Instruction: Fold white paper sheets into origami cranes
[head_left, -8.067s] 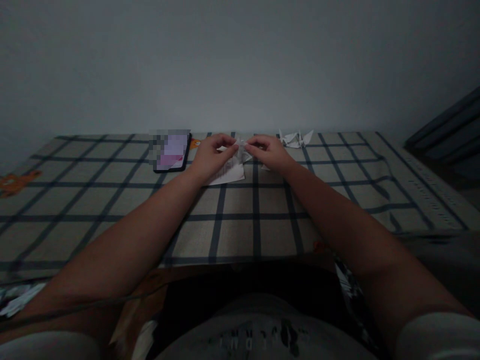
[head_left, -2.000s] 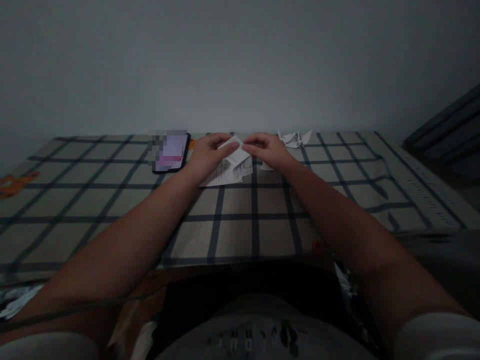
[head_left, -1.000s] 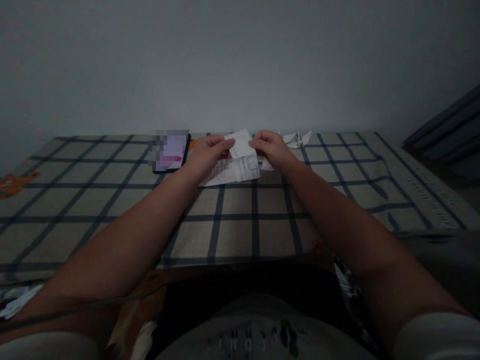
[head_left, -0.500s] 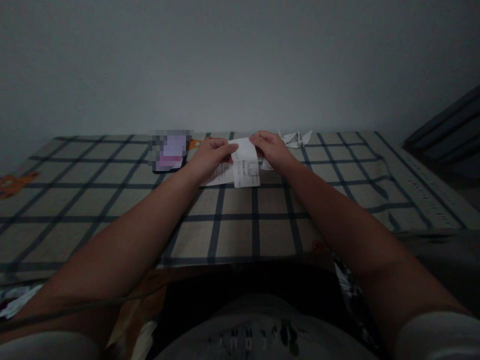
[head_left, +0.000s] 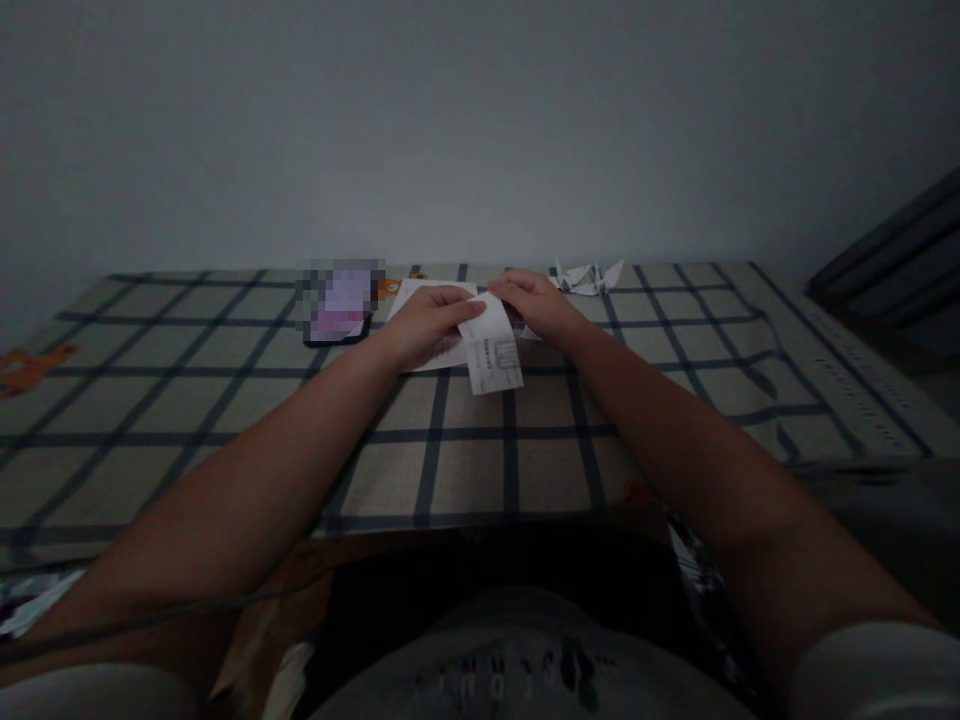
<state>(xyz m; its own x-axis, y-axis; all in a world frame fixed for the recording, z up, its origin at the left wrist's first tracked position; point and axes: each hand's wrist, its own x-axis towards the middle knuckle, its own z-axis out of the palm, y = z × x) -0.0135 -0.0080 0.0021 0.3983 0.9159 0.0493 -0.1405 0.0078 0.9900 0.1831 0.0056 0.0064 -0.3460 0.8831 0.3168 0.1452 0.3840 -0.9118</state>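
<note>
Pinching the printed paper strip between thumb and fingers of the left hand; gripping its upper edge with the curled, nearly closed right hand. Holding it over the plaid tablecloth, between phone and paper cranes.

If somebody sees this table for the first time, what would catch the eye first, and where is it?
Probably the white paper slip with printed marks, held between the left hand and the right hand over the checked tablecloth. Next may come the phone with its pinkish-purple screen, left of the hands, and the pointed folded paper beyond the right hand, near the wall.
</note>
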